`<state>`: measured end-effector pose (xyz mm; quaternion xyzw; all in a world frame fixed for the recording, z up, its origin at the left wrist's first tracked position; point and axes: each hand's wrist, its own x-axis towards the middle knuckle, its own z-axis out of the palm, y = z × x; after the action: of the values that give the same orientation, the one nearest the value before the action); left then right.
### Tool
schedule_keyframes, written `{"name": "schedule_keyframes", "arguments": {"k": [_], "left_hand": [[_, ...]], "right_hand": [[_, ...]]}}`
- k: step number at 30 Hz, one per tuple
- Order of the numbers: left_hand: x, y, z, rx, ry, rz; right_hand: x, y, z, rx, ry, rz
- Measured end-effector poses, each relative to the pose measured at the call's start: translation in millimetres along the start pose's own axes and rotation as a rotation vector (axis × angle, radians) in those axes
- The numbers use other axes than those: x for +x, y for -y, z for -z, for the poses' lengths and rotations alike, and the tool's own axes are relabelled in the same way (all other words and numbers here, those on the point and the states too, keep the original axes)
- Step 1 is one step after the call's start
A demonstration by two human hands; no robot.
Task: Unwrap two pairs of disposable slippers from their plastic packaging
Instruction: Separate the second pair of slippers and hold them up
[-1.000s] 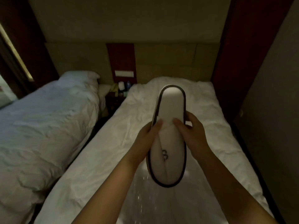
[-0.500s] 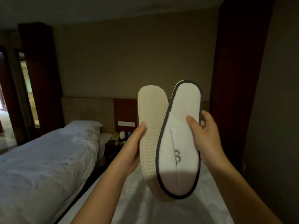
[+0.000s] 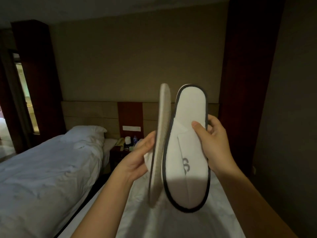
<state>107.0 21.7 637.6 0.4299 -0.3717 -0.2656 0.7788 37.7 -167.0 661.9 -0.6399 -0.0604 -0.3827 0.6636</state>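
Two white disposable slippers with dark trim are held up in front of me, above the near bed. My left hand (image 3: 138,158) grips the left slipper (image 3: 160,146), which is turned edge-on so mostly its pale sole rim shows. My right hand (image 3: 211,145) holds the right slipper (image 3: 187,152) with its upper side facing me, thumb across the strap, a grey logo below it. The slippers stand side by side, slightly apart at the top. No plastic wrapping is visible on either one.
The near bed (image 3: 171,224) with white sheets lies under my arms. A second bed (image 3: 46,170) with a pillow is at left. Between them a nightstand (image 3: 120,152) carries a phone, cup and bottle. Dark wood panels flank the headboard wall; a doorway is at far left.
The pair was lifted from bed level and pulled apart into two slippers. Since half a second ago my left hand has turned its slipper from sole-facing to edge-on.
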Motion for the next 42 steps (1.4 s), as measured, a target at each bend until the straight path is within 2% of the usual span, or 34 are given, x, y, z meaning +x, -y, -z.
{"name": "schedule_keyframes", "arguments": {"k": [7,11,17,23,32,42], "left_hand": [[8,4,-7,0.226,-0.391,-0.01],[7,-5,-1,0.261,-0.593,-0.126],[1,-18,-4,0.365,-0.69,-0.275],[-10,-15,-1,0.483,-0.727,-0.3],[-39,-6,16,0.656,-0.845,-0.231],[-134,-18,71,0.638,-1.047,-0.123]], "right_hand": [[-3,2,11,-0.083,-0.025,0.054],[-1,6,22,-0.11,-0.069,0.08],[1,7,27,-0.139,-0.068,0.078],[6,-9,18,-0.092,0.068,0.051],[3,-60,-14,-0.03,0.219,-0.041],[-52,-85,-100,-0.125,0.294,-0.184]]}}
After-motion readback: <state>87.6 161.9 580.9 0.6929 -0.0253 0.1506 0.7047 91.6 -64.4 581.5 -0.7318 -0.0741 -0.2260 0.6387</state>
